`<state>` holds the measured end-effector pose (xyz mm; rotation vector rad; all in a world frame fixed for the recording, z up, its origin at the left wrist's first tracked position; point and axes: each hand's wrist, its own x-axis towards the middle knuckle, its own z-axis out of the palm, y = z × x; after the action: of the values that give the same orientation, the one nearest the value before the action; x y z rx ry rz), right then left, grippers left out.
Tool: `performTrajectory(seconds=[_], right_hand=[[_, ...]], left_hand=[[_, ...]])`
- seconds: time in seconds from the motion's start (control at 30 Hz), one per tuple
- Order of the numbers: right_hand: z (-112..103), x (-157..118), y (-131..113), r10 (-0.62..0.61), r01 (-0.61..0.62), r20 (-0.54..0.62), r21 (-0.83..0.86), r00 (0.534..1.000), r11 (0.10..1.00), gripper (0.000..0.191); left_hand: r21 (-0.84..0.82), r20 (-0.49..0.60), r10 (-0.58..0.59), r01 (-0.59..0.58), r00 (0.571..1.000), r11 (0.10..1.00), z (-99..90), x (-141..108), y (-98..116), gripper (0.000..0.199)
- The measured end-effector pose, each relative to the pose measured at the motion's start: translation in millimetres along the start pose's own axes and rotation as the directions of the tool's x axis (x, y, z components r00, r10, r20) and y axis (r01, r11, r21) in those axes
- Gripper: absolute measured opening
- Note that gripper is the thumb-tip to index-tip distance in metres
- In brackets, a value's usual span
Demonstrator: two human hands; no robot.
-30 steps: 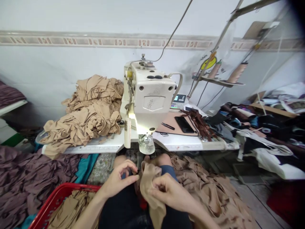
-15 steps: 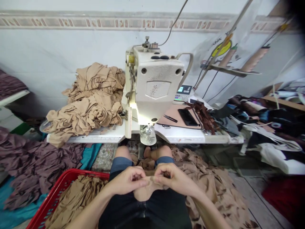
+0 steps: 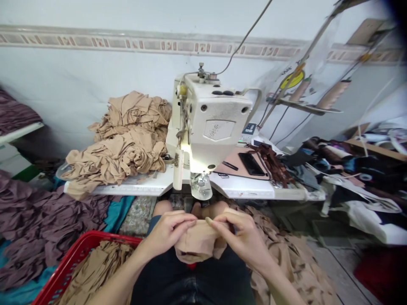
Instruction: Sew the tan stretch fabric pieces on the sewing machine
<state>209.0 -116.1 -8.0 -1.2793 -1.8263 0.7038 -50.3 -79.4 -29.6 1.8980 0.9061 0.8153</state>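
the left hand [image 3: 168, 234] and right hand [image 3: 244, 237] are held together above the lap, both on a beige piece [image 3: 197, 245] of thin stretchy cloth. the piece sits just in front of the body, over the shorts [image 3: 190, 284], and bunches between the two hands. the left grip is narrow, with its fingers curled over the top of the cloth and pressing it down. the right grip is a narrow pinch on the upper edge, with the fingertips [image 3: 209, 220] close to the left hand but not clearly touching it. the thumbs are hidden by the cloth and fingers, so exactly how it is pinched can't be seen.

ahead, past the knees [image 3: 216, 207], stands a white sewing machine [image 3: 213, 127] on a white bench [image 3: 241, 190], with a lit presser foot [image 3: 199, 186] and no cloth under it. a beige pile [image 3: 117, 146] sits on the bench left of the machine. to its right lie a phone [image 3: 251, 164], small snips [image 3: 229, 165] and brown strips [image 3: 270, 163]. two thread cones [image 3: 332, 95] stand on a rack by the wall.

near the left arm, a red basket [image 3: 85, 241] holds more beige cloth [image 3: 101, 267]. a mauve heap [image 3: 41, 220] lies beyond it on teal cloth [image 3: 122, 207]. a heap of tan cloth [image 3: 280, 250] spreads on the floor beside the right leg.
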Motion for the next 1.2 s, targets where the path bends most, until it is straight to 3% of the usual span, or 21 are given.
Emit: performTrajectory(seconds=[0.1,0.23,0.47,0.7,0.83,1.0,1.2], right_hand=[[-3.3,4.9,-8.6,-0.099,0.095,-0.089,-0.050,0.991,0.994,0.027],[-4.7,17.6,-9.2,-0.092,0.092,-0.179,-0.010,0.980,0.996,0.027],[-4.1,22.7,-6.4,-0.070,0.079,-0.195,0.035,0.978,0.996,0.029],[-1.0,22.7,-8.2,-0.120,0.128,-0.265,0.012,0.957,0.992,0.026],[3.4,34.6,5.9,0.006,0.028,-0.307,0.108,0.952,0.994,0.029],[7.1,47.9,22.9,0.205,-0.129,-0.228,0.309,0.952,0.942,0.039],[2.7,59.3,23.0,0.236,-0.133,-0.239,0.380,0.942,0.915,0.042]], left_hand=[[0.063,-0.054,0.087,-0.083,0.995,0.995,-3.5,8.3,4.5,0.025],[0.106,-0.073,0.168,-0.159,0.983,0.981,-6.1,16.2,7.4,0.032],[-0.020,-0.102,0.010,-0.012,0.995,1.000,-7.7,16.1,3.3,0.030],[0.051,-0.121,0.081,-0.075,0.989,0.996,-11.4,21.5,12.3,0.029],[0.010,-0.142,0.007,-0.006,0.990,1.000,-10.9,32.7,12.6,0.031],[-0.091,-0.184,-0.152,0.138,0.971,0.986,-11.8,48.6,13.4,0.036],[-0.196,-0.317,-0.221,0.164,0.922,0.967,-10.9,65.2,20.7,0.028]])
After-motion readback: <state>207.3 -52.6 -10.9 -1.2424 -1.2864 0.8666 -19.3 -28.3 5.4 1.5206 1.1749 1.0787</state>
